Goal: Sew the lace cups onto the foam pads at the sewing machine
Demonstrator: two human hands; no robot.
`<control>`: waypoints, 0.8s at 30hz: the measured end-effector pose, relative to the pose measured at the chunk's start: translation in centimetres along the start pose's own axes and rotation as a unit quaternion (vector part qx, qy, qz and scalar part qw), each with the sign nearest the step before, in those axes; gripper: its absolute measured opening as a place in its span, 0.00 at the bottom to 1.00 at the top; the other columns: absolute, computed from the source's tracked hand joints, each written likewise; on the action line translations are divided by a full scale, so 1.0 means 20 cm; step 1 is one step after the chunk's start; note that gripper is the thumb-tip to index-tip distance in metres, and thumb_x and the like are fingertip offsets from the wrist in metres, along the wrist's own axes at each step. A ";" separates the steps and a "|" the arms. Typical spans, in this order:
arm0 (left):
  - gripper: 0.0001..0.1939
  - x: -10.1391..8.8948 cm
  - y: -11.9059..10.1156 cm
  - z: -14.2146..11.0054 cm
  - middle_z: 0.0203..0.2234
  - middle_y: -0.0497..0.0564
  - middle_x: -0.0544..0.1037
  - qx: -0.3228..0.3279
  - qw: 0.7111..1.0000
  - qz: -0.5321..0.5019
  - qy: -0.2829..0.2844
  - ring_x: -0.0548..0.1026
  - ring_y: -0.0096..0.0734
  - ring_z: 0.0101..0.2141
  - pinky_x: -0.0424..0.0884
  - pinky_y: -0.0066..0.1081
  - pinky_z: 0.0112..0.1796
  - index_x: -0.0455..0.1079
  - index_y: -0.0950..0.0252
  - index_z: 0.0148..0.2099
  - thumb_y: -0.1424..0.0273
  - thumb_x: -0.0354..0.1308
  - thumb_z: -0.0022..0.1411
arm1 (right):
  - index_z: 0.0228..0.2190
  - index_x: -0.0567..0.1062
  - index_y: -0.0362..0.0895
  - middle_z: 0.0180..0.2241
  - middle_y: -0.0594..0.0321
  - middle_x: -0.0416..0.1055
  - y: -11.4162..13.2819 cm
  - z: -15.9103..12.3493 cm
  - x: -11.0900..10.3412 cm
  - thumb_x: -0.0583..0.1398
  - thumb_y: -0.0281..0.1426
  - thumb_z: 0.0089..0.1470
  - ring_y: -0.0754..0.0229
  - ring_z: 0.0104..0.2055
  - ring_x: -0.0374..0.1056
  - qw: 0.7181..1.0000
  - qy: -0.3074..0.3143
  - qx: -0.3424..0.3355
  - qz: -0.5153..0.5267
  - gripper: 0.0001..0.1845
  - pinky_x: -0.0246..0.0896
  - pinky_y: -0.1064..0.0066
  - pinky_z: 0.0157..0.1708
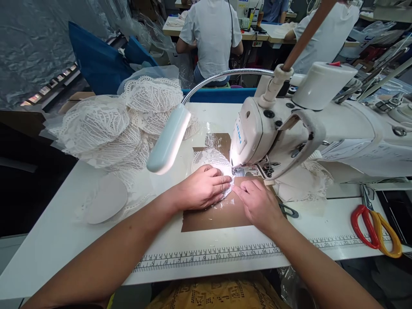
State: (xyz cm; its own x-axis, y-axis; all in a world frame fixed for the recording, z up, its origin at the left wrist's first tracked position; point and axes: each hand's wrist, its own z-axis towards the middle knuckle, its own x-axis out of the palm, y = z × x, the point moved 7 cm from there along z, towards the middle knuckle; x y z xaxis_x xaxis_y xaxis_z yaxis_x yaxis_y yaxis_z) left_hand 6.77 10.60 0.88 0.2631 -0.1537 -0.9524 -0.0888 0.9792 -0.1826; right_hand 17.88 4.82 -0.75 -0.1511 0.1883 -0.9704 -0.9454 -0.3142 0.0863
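Head view: flat left hand (206, 187) on lace (210, 158), half-curled right hand (260, 201) alongside.

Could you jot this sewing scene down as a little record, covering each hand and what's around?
Left hand: spread on lace
Right hand: at the lace's near edge, over brown sheet
Machine: white, beyond the right hand
Lamp: lit, left of machine
Pile: more lace, left of lamp
Scissors: red and yellow handles, at right
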 end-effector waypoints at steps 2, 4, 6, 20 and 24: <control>0.15 0.00 0.00 0.00 0.53 0.56 0.74 -0.002 1.000 0.008 0.006 0.71 0.39 0.44 0.64 0.40 0.44 0.72 0.65 0.52 0.67 0.49 0.68 | 0.42 0.76 0.45 0.29 0.62 0.68 0.00 0.00 0.00 0.53 0.17 0.50 0.59 0.31 0.55 1.000 -0.005 0.006 -0.011 0.21 0.44 0.67 0.31; 0.16 0.01 0.00 0.00 0.53 0.56 0.73 -0.010 1.000 0.015 0.011 0.71 0.40 0.44 0.63 0.41 0.44 0.72 0.65 0.52 0.66 0.48 0.69 | 0.42 0.76 0.45 0.28 0.63 0.68 0.00 0.00 0.00 0.54 0.18 0.51 0.59 0.31 0.56 1.000 -0.011 0.011 -0.021 0.20 0.43 0.66 0.30; 0.16 0.02 0.00 0.00 0.54 0.56 0.73 -0.022 1.000 0.016 0.010 0.71 0.41 0.45 0.63 0.41 0.45 0.71 0.65 0.53 0.66 0.48 0.69 | 0.43 0.76 0.45 0.29 0.62 0.69 -0.01 0.01 0.00 0.54 0.18 0.51 0.59 0.32 0.56 0.999 -0.013 0.017 -0.027 0.20 0.43 0.66 0.30; 0.19 0.02 0.04 0.00 0.53 0.59 0.73 -0.069 0.998 -0.007 -0.013 0.69 0.45 0.47 0.64 0.43 0.47 0.69 0.67 0.55 0.64 0.50 0.67 | 0.48 0.74 0.46 0.33 0.57 0.71 -0.06 0.05 0.01 0.54 0.20 0.53 0.55 0.36 0.59 0.998 0.007 0.054 -0.015 0.22 0.43 0.66 0.28; 0.15 0.00 0.04 -0.01 0.51 0.58 0.74 -0.054 0.998 -0.030 -0.024 0.69 0.43 0.47 0.64 0.43 0.47 0.72 0.66 0.49 0.65 0.50 0.67 | 0.44 0.75 0.46 0.34 0.59 0.70 -0.03 0.02 -0.01 0.53 0.19 0.53 0.57 0.36 0.57 1.000 0.000 0.008 0.026 0.20 0.44 0.68 0.29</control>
State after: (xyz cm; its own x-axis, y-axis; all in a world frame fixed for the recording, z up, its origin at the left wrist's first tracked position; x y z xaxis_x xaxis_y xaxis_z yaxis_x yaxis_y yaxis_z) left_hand 6.49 11.34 0.73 0.3159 -0.2033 -0.9268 -0.1741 0.9478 -0.2672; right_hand 18.39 5.30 -0.51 -0.1994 0.1719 -0.9647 -0.9409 -0.3086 0.1395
